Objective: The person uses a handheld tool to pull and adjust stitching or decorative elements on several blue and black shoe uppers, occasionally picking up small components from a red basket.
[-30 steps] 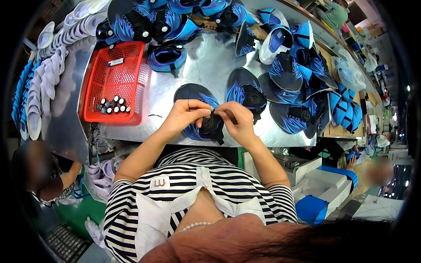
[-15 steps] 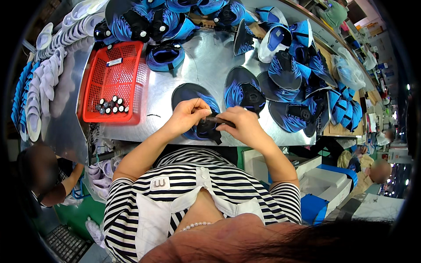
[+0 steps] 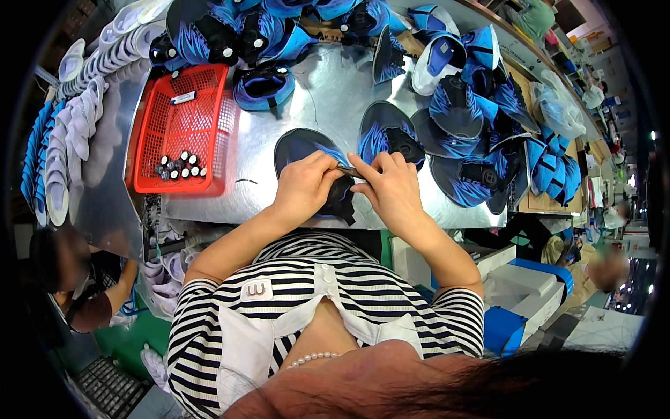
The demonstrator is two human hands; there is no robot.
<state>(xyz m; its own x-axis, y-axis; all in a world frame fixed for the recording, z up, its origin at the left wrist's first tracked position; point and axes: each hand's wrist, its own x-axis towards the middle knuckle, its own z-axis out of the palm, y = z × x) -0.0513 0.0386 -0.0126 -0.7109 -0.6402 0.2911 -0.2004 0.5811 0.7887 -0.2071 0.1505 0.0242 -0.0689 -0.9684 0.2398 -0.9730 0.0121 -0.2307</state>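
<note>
Six o'clock, nearest in: the striped shirt (image 3: 324, 276) wears a pale square patch (image 3: 256, 288) with a dark mark. Just past it runs the near edge of the metal table (image 3: 258, 129), and right by that edge lies a dark-and-blue shoe upper (image 3: 296, 145), partly under the hands. Left hand (image 3: 302, 185): fingertips together, though what they pinch is hidden. Right hand (image 3: 392, 183): thumb and fingers clamped on a slim dark piece (image 3: 347, 170) that bridges toward the left fingertips. A second upper (image 3: 385, 122) sits close at one o'clock, hemming in the right hand's far side; more room at ten, where bare metal stretches to the red basket (image 3: 171, 187). Inside, a white marker (image 3: 183, 98) carries a dark label, its print too small to read. Farther out, stacked uppers (image 3: 457, 115) crowd two o'clock, and another heap (image 3: 209, 31) fills eleven.
</note>
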